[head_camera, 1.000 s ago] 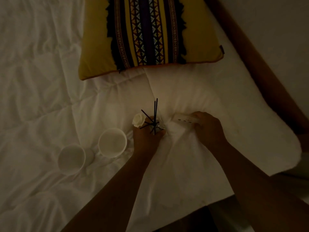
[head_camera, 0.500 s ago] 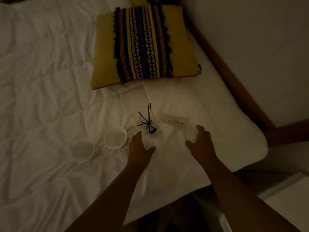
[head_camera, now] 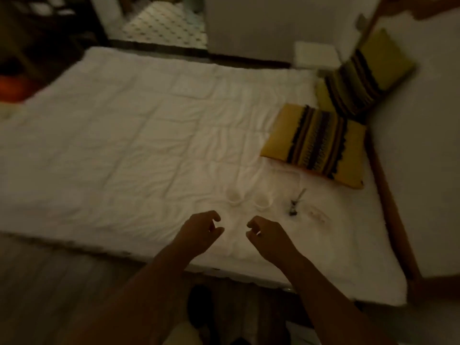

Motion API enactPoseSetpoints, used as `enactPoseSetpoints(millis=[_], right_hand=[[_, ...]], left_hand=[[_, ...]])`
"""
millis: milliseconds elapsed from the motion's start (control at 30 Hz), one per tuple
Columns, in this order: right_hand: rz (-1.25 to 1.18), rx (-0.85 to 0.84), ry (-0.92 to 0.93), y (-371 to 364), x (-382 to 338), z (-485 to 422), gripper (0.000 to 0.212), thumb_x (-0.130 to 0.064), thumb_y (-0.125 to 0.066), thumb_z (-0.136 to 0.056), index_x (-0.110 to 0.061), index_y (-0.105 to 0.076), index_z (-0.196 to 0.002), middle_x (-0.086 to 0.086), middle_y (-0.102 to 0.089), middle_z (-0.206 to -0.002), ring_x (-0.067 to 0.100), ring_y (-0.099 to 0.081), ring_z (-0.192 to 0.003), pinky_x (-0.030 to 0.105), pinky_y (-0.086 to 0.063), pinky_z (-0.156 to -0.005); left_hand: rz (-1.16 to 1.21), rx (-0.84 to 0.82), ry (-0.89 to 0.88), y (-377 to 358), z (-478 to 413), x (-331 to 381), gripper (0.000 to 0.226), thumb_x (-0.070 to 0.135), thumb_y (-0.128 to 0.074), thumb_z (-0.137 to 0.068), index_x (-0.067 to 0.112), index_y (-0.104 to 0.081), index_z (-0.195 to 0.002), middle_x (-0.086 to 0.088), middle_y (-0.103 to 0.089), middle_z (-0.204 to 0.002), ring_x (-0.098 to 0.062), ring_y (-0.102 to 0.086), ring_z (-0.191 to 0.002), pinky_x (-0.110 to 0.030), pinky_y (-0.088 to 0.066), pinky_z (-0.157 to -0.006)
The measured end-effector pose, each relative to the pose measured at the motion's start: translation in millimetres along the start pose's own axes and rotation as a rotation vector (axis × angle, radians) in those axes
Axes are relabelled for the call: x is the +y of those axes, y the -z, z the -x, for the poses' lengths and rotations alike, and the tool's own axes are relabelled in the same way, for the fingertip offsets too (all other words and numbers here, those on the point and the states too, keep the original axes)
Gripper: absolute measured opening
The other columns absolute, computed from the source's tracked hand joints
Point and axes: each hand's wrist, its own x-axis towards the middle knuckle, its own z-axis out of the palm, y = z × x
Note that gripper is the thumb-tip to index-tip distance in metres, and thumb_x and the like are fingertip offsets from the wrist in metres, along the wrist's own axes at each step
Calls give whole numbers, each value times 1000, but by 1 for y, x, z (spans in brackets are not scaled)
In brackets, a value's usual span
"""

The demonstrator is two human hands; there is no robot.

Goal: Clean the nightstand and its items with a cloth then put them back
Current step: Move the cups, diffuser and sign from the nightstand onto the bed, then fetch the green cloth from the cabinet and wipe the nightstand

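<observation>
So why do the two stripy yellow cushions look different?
The near cushion lies flat on the white bed, while the far cushion is tipped up and seems to lean by the wall. The near cushion looks brighter yellow. The far cushion looks dimmer and greener, probably because it is in shade. The far cushion sits further back in the corner. Both are yellow with a dark patterned band down the middle.
</observation>
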Motion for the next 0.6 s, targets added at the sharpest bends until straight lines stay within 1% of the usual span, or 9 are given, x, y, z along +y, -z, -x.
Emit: enactPoseSetpoints(millis=[67,133,200,300,400,467,533,600], right_hand=[[62,-70,113,-18,-63,2,25,-36,-59,-89,-24,-59,-111,-7,-64,-98,5,-56,-80,18,-42,-67],[111,-117,223,-40,-131,-1,23,-36,-58,-90,-26,-59,-110,-11,-60,-92,3,-54,-75,15,-38,-62],[144,-165,326,-72,-204,-5,22,-37,-58,-90,-27,-59,-109,-13,-58,-90,2,-54,-76,15,-39,-62],[160,-239,479,-127,-308,-10,21,-36,-59,-90,-26,-59,-109,-9,-63,-95,1,-55,-77,16,-40,-63],[243,-328,634,-209,-426,-9,24,-33,-58,-91,-23,-58,-112,-5,-66,-97,6,-58,-78,20,-44,-68],[326,-355,712,-251,-488,-7,25,-32,-57,-91,-23,-56,-115,-4,-66,-98,11,-61,-82,25,-51,-73],[391,-386,793,-305,-558,1,27,-31,-56,-91,-22,-55,-117,0,-67,-103,15,-63,-87,32,-55,-80],[384,-414,839,-350,-619,11,32,-32,-56,-90,-21,-54,-120,1,-65,-110,18,-63,-94,32,-53,-84]], left_hand=[[-33,15,60,47,38,-35,30,40,-64,-87,25,-60,-113,6,-66,-88,-9,-60,-77,-27,-51,-75],[-40,62,143,93,73,-77,31,39,-64,-88,25,-58,-115,4,-67,-92,-10,-60,-79,-26,-50,-75],[-23,117,254,136,117,-129,30,38,-64,-87,25,-58,-114,4,-66,-93,-9,-58,-78,-25,-48,-72],[-4,240,404,193,181,-210,28,35,-63,-86,22,-62,-111,4,-63,-92,-9,-56,-78,-23,-43,-70],[19,373,538,249,260,-308,28,29,-63,-86,16,-66,-110,-5,-68,-96,-20,-63,-87,-30,-47,-75],[31,443,613,277,300,-358,30,32,-62,-86,17,-65,-112,-6,-68,-100,-25,-63,-97,-33,-48,-82],[38,493,699,308,350,-412,34,39,-61,-87,22,-61,-116,-3,-67,-101,-22,-61,-99,-33,-47,-84],[36,561,760,338,391,-457,39,45,-60,-87,25,-57,-120,0,-65,-102,-17,-58,-92,-31,-46,-81]])
